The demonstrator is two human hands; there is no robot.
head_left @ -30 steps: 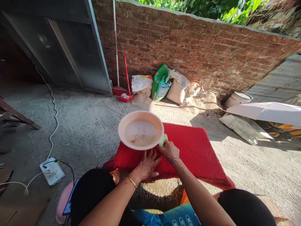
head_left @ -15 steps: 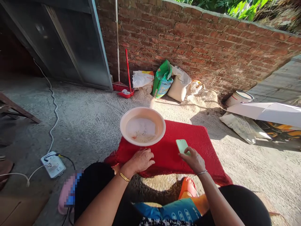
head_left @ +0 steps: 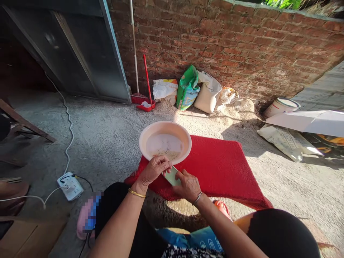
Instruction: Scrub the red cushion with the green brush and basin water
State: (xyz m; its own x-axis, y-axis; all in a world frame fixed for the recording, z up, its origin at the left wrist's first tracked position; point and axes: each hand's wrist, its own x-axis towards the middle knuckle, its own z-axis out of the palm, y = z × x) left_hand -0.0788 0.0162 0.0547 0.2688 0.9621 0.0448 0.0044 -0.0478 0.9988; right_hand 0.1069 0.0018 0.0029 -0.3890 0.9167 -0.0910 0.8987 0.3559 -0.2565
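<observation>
My right hand (head_left: pixel 189 185) grips a flat, pale green phone-shaped piece (head_left: pixel 172 176), thumb and fingers at its near right side. At the piece's upper left end, my left hand (head_left: pixel 158 168) is closed with fingers curled together; whatever may be between them is too small to make out. Just beyond the left hand stands a pale pink basin (head_left: pixel 142 143), its near rim partly covered by that hand. Small light-coloured grains lie inside the basin. Both the basin and my hands are over a low surface covered by a red cloth (head_left: pixel 223 161).
A white power strip (head_left: pixel 70 186) with cables lies on the floor at left. By the brick wall (head_left: pixel 209 43) are a red dustpan (head_left: pixel 146 106), a green bag (head_left: pixel 188 87), a white sack (head_left: pixel 208 95) and a bucket (head_left: pixel 285 104). Part of a wooden stool (head_left: pixel 29 125) shows at left.
My right hand has carried the green piece left, from the cloth's middle to near the basin. My left hand has risen from the cloth and closed at the piece's end. The view has shifted slightly.
</observation>
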